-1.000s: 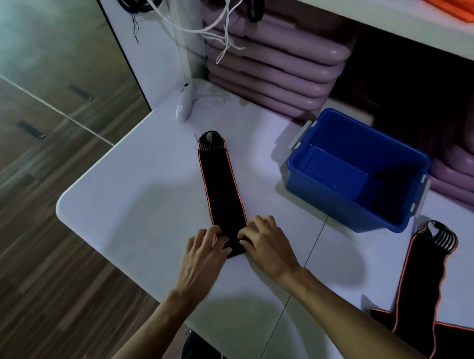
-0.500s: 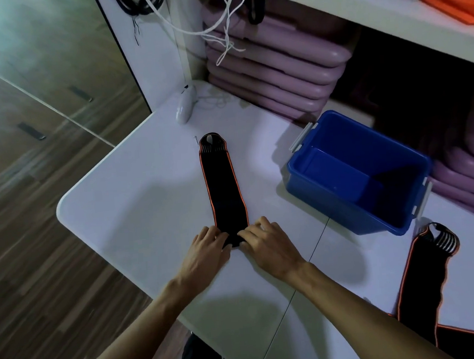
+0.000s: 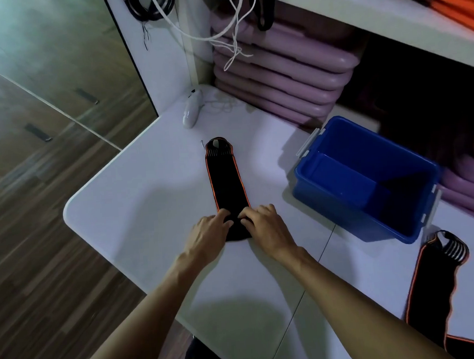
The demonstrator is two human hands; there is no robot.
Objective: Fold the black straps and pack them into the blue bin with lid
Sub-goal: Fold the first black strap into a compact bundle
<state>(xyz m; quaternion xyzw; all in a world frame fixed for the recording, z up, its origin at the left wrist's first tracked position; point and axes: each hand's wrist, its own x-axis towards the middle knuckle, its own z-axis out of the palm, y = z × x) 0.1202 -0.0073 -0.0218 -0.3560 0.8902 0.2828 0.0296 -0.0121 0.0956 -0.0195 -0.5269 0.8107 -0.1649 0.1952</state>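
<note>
- White tabletop carries all the work items; wood-pattern flooring lies to its left.
- A small white device rests at the table's far edge, near the white cords that hang above it.
- One black strap with orange edging lies flat and lengthwise in front of me, its looped end pointing away.
- My left hand presses the strap's near end from the left, fingers curled onto the fabric.
- My right hand presses the same end from the right, fingers bent; I cannot tell whether either hand pinches the fabric or only holds it down.
- The blue bin stands open right of the strap, with nothing visible inside.
- A second black strap lies just beside the bin, at the right edge.
- Purple pads are stacked behind the bin.
</note>
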